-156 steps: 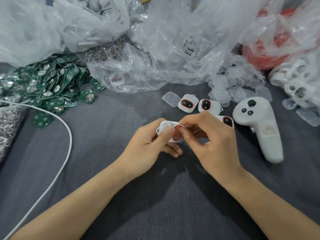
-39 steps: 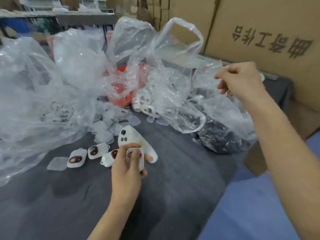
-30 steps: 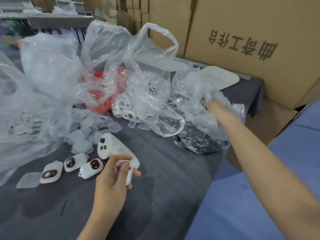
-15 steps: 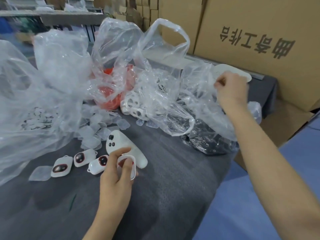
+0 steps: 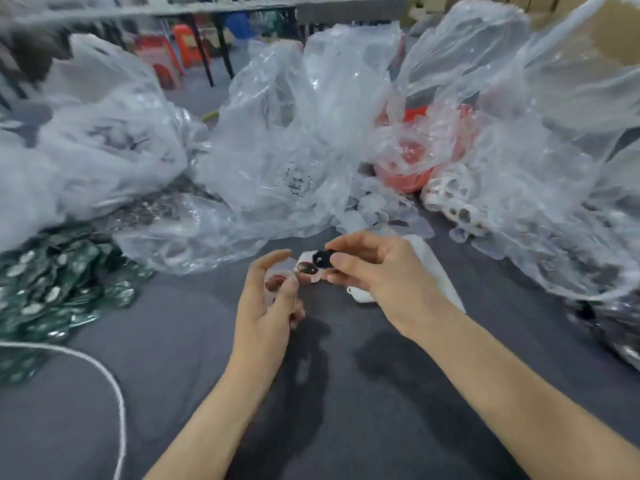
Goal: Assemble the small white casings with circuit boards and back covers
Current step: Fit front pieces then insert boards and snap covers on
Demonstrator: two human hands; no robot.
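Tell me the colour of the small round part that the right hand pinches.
Black; the head view shows the small round part in the right hand.

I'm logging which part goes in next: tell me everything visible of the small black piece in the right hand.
The small black piece is dark, roughly round and flat-looking; blur hides its detail and material. The right hand pinches it between thumb and fingers, above the grey table, close to the left hand, which grips a white casing. Just below-left of it shows another white casing; contact is unclear.

One black disc, one white cable, one circuit-board heap.
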